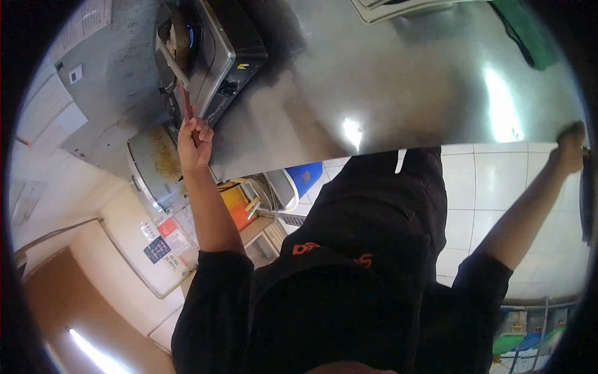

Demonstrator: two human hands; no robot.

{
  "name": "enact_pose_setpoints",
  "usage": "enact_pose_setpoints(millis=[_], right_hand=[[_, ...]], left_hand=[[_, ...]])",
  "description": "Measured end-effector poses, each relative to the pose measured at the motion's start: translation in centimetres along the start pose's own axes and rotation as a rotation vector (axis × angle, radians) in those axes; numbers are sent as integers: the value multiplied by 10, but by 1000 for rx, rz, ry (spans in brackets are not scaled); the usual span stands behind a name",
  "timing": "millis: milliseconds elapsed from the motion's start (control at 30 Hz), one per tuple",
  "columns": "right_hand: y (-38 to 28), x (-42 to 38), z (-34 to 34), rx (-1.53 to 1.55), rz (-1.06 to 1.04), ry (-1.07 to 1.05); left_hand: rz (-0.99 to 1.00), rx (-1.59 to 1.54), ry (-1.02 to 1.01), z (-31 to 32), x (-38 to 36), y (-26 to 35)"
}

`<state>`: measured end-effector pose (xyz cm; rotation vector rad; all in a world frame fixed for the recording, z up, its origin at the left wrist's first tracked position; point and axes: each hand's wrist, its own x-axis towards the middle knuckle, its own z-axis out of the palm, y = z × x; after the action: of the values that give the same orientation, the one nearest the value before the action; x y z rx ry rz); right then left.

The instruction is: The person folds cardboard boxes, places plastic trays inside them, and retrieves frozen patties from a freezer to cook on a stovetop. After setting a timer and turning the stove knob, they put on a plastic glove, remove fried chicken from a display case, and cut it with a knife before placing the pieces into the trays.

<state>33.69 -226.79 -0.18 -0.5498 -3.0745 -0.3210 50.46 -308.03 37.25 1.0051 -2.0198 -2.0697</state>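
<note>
Reddish handle (187, 103) is gripped — pan (181, 43) contents look indistinct.

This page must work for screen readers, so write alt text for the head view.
A person's left hand holds a long reddish handle at a stove with a blue flame; their right hand is by the right end of a shiny metal counter.

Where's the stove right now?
In the head view, the stove is at the upper left, on the metal counter, just beyond the person's left hand, which grips a long handle.
</note>
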Motion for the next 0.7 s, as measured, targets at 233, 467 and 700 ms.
enact_pose_setpoints(millis=[233,467,700], right_hand=[[-94,-32,-148,1239,564,385],[-109,-42,-158,1349,541,381],[-114,-42,-163,1388,602,373]], left_hand=[[10,-109,110,-6,-1,-14],[29,394,479,-22,24,-81],[-1,361,491,8,53,-87]])
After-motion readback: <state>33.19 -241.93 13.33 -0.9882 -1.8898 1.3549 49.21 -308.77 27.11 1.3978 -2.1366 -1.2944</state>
